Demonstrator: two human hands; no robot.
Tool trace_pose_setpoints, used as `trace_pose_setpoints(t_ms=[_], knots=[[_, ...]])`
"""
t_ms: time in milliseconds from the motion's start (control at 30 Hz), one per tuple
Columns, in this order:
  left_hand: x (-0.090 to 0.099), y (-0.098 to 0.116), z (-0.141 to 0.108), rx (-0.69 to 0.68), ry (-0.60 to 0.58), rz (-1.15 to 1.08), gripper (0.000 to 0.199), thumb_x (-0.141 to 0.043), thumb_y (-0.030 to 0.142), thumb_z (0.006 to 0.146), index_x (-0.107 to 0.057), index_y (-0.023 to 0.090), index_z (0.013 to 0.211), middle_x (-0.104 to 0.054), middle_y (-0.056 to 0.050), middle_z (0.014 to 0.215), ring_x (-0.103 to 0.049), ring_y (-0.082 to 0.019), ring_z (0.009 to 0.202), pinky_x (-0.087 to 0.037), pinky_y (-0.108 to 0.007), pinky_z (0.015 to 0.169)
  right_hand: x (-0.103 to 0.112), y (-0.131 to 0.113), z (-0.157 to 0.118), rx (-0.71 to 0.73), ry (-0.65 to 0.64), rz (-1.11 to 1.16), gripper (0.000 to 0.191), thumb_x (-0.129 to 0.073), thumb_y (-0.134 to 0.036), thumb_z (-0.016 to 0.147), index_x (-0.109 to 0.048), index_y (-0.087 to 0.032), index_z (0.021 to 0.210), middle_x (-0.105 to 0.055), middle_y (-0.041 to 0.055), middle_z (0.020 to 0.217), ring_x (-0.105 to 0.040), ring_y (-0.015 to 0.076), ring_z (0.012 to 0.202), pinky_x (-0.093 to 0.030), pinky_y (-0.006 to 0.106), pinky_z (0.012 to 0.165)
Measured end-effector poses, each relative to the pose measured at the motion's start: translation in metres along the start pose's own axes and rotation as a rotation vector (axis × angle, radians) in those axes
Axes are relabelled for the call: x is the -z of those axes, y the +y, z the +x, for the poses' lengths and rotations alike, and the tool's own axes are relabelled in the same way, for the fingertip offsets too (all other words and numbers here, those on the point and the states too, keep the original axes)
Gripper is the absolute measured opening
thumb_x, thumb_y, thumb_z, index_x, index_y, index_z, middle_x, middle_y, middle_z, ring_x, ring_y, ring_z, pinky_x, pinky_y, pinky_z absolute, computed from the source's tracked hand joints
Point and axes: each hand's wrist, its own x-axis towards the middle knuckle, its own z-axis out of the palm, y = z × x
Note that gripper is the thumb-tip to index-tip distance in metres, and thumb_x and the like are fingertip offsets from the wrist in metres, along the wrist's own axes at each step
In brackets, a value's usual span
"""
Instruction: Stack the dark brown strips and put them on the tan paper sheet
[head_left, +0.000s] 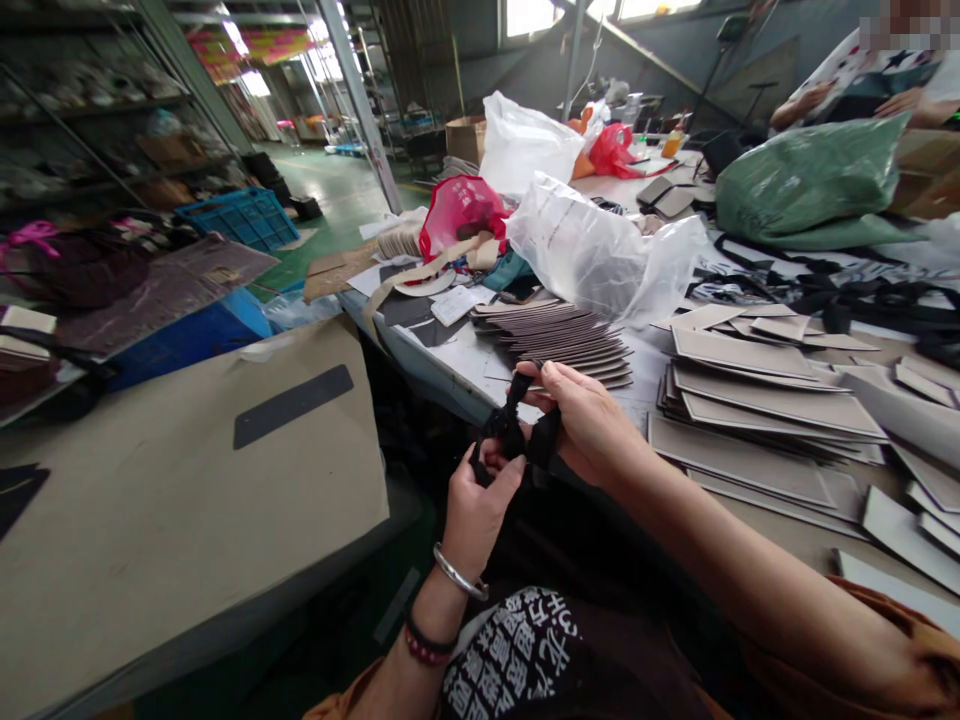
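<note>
Both of my hands hold a bunched black fabric strap point(513, 435) in front of my body, over the table's near edge. My left hand point(484, 495), with a silver bangle at the wrist, has its fingers closed around the lower part of the strap. Higher up and to the right, my right hand point(589, 415) pinches the strap's upper end between thumb and fingers. Part of the strap hangs as a loop under the right hand. Just beyond the hands lies a fanned stack of thin brown panels point(562, 340) on the table.
Grey-beige panels point(765, 400) lie in stacks at the right. Behind stand white plastic bags point(592, 250), a red bag point(461, 215) and a green bag point(814, 185). At the left, a cardboard-topped surface point(187, 540) carries a dark flat piece point(292, 405). A person point(877, 80) sits at far right.
</note>
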Motion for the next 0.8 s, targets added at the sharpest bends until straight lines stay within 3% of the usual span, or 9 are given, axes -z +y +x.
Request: trace_pose_setpoints(t_ms=[133, 267, 333, 433, 567, 700, 800], knots=[[0.001, -0.005, 0.001, 0.012, 0.039, 0.099, 0.028, -0.059, 0.042, 0.077, -0.055, 0.015, 0.071, -0.051, 0.002, 0.068, -0.045, -0.009, 0.066, -0.038, -0.022, 0.065, -0.001, 0.002, 0.001, -0.015, 0.003, 0.043, 0.021, -0.039, -0.023, 0.092, -0.058, -0.016, 0.086, -0.059, 0.007, 0.092, -0.058, 0.0183, 0.082, -0.048, 0.024, 0.051], [0.005, 0.0, 0.0, -0.026, 0.065, 0.151, 0.025, -0.056, 0.041, 0.079, -0.054, 0.017, 0.073, -0.046, 0.003, 0.067, -0.04, -0.009, 0.064, -0.035, -0.02, 0.063, 0.002, 0.002, 0.01, 0.063, 0.039, 0.066, 0.023, -0.04, -0.022, 0.093, -0.058, -0.014, 0.082, -0.058, 0.0055, 0.081, -0.056, 0.0145, 0.071, -0.047, 0.022, 0.053], [0.006, 0.006, -0.002, -0.043, 0.029, 0.176, 0.027, -0.054, 0.042, 0.081, -0.055, 0.017, 0.073, -0.047, 0.003, 0.069, -0.041, -0.009, 0.066, -0.035, -0.02, 0.064, 0.005, -0.001, 0.018, 0.128, 0.065, 0.152, 0.028, -0.038, -0.023, 0.095, -0.054, -0.013, 0.074, -0.054, 0.0036, 0.07, -0.054, 0.0123, 0.063, -0.047, 0.021, 0.054], [0.003, 0.014, -0.006, 0.033, -0.1, 0.118, 0.034, -0.048, 0.049, 0.083, -0.05, 0.017, 0.07, -0.047, 0.003, 0.064, -0.041, -0.008, 0.06, -0.036, -0.02, 0.059, 0.011, -0.007, 0.034, 0.091, 0.057, 0.328, 0.036, -0.034, -0.026, 0.097, -0.04, -0.016, 0.063, -0.04, -0.0034, 0.054, -0.041, 0.0075, 0.044, -0.037, 0.016, 0.042], [-0.015, 0.022, -0.013, 0.262, -0.254, -0.136, 0.039, -0.046, 0.055, 0.082, -0.04, 0.019, 0.069, -0.03, 0.009, 0.047, -0.028, -0.005, 0.043, -0.026, -0.019, 0.043, 0.02, -0.018, 0.05, -0.013, 0.048, 0.417, 0.038, -0.03, -0.03, 0.098, -0.026, -0.019, 0.062, -0.015, -0.01, 0.048, -0.016, 0.0042, 0.034, -0.011, 0.012, 0.032], [-0.04, 0.034, -0.015, 0.325, -0.32, -0.273, 0.042, -0.054, 0.057, 0.077, -0.036, 0.02, 0.069, -0.021, 0.012, 0.045, -0.02, -0.004, 0.037, -0.019, -0.017, 0.037, 0.025, -0.026, 0.063, -0.029, 0.099, 0.411, 0.034, -0.026, -0.028, 0.099, -0.025, -0.02, 0.065, -0.011, -0.011, 0.05, -0.011, 0.0042, 0.033, -0.007, 0.012, 0.032], [-0.054, 0.038, -0.019, 0.317, -0.304, -0.332, 0.047, -0.058, 0.059, 0.073, -0.031, 0.02, 0.066, -0.021, 0.012, 0.047, -0.018, -0.002, 0.036, -0.018, -0.017, 0.035, 0.029, -0.028, 0.075, 0.004, 0.158, 0.404, 0.031, -0.026, -0.026, 0.098, -0.025, -0.02, 0.067, -0.014, -0.0112, 0.05, -0.013, 0.0039, 0.032, -0.009, 0.011, 0.031]])
